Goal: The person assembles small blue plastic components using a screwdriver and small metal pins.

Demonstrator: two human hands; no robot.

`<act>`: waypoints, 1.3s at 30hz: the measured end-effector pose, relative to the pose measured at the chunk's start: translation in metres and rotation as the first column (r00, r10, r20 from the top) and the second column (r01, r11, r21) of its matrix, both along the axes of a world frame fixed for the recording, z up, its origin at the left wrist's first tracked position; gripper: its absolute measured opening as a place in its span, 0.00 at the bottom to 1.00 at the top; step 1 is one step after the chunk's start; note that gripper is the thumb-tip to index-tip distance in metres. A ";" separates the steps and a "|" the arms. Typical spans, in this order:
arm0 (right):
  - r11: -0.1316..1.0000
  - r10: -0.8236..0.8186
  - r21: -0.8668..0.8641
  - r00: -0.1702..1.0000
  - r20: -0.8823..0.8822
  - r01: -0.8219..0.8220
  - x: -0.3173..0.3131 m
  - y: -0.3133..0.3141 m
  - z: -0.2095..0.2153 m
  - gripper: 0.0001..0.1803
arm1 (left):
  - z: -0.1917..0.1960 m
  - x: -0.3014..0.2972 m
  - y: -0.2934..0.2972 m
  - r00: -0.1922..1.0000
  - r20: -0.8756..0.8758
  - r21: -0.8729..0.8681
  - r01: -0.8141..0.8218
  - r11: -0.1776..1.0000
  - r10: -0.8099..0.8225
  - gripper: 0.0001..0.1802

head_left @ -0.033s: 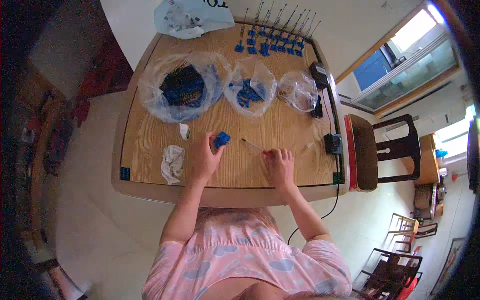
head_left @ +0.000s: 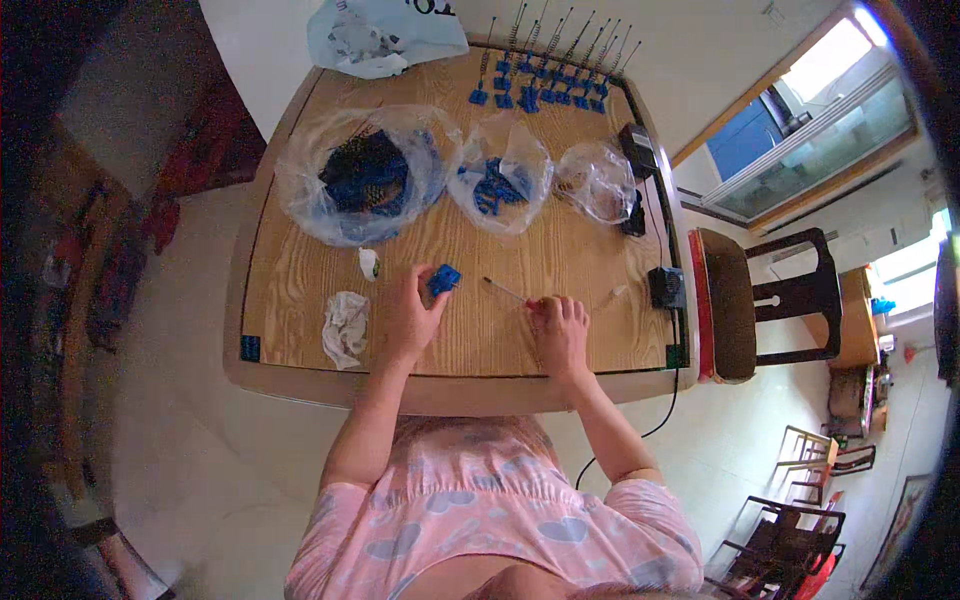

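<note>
"Blue block: where's it at?"

"L hand, fingers pinching it, left of mid, nearer the front edge of the table. R hand grips a thin tool, tip pointing twd block, not touching."

"How far along?"

"Approx. two rows of spring-topped units by the far-right corner, prob. done. Block shows no spring, so prob. unfinished. Loose blue parts in the mid bag, coil-like pieces in the left bag: prob. lots left."

"Diff vs. earlier frame?"

"Basically nil: same grips, block shifted a hair at most."
</note>
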State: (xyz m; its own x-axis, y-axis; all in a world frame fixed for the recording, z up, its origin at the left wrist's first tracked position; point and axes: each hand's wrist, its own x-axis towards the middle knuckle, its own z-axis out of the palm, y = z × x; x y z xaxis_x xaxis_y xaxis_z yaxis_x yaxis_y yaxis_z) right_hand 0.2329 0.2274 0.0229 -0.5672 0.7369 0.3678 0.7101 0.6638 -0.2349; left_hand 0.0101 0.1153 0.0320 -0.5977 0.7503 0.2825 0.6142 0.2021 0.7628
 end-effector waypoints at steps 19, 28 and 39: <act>0.931 0.364 -0.003 0.931 -0.023 -0.364 -0.110 -0.006 0.001 0.09 | -0.029 -0.005 0.003 0.996 0.085 0.102 0.016 0.995 -0.025 0.23; 0.919 0.392 -0.078 0.917 0.068 -0.387 -0.110 -0.006 0.007 0.12 | -0.032 -0.009 0.003 0.991 0.121 0.142 0.033 0.989 -0.051 0.23; 0.901 0.434 -0.024 0.897 0.083 -0.434 -0.114 -0.004 0.019 0.07 | -0.034 -0.010 0.004 0.990 0.136 0.156 0.013 0.988 -0.035 0.24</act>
State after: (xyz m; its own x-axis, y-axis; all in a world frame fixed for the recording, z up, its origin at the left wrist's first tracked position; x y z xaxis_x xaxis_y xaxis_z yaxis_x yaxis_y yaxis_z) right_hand 0.1192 0.2231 0.0419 -0.8598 0.4121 0.3015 0.3690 0.9096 -0.1909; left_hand 0.0004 0.1188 -0.0016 -0.6214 0.7186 0.3122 0.5044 0.0619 0.8613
